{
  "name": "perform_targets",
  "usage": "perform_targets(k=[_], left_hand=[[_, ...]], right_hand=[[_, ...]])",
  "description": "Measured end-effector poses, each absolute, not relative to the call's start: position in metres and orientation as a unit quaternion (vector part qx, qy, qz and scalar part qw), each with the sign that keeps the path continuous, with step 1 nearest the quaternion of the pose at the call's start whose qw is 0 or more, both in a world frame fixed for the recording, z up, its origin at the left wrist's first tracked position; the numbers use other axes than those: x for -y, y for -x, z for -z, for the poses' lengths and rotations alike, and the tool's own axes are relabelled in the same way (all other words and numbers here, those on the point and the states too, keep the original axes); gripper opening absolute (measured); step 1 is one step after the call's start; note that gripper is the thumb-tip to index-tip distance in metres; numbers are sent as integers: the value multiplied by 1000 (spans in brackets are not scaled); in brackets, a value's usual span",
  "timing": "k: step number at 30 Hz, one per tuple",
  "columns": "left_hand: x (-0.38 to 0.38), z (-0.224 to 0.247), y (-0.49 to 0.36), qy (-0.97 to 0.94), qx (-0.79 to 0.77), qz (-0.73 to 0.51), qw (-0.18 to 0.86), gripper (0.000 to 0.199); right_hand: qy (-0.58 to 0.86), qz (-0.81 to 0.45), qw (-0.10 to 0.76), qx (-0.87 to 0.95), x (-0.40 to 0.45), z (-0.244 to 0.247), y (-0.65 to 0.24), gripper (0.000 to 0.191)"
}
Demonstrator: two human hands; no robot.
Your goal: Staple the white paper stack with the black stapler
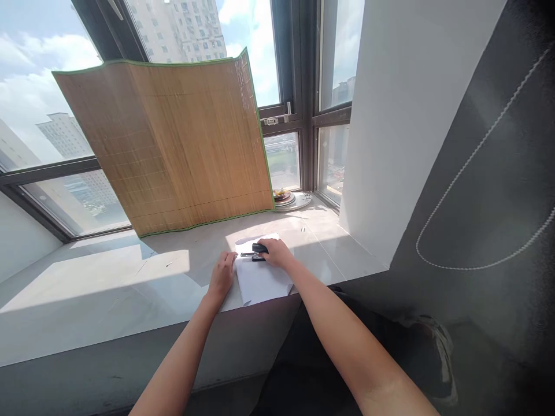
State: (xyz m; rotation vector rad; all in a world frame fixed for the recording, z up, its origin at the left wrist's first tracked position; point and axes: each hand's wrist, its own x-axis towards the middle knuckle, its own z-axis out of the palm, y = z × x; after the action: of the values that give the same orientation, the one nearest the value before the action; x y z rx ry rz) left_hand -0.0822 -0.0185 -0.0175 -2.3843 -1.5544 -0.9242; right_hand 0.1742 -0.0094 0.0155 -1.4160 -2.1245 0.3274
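Note:
My right hand (277, 252) is wrapped round a small black stapler (260, 248) above a stack of white paper (263, 283). The stapler points left, its silver rail showing between the black top and the black base. Close to the paper's left edge is my left hand (222, 273), its fingers bent and drawn together near the stapler's front end. Whatever those fingers hold, if anything, is too small to make out. The paper lies on the pale windowsill (160, 289), with its lower edge at the front of the sill.
A bamboo mat (186, 144) with green edging leans against the window at the back. Beside it, several stacked plates (284, 199) sit in the corner. Small bits, perhaps staples (303, 229), lie on the sill. A beaded cord (459, 268) hangs at the right.

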Motion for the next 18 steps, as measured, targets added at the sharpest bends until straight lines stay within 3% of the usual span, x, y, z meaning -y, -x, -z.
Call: perform_targets(k=[4,12,18], left_hand=[[17,22,80,798,473,368,66,28],[15,17,78,842,409,350,40,27],[16,15,80,835,401,374,53,26]], right_hand=[[532,-122,283,788,9,-16,-174,27],[535,-105,261,797,9,-17,-169,20],[522,-95,289,797,11,-22,-169,19]])
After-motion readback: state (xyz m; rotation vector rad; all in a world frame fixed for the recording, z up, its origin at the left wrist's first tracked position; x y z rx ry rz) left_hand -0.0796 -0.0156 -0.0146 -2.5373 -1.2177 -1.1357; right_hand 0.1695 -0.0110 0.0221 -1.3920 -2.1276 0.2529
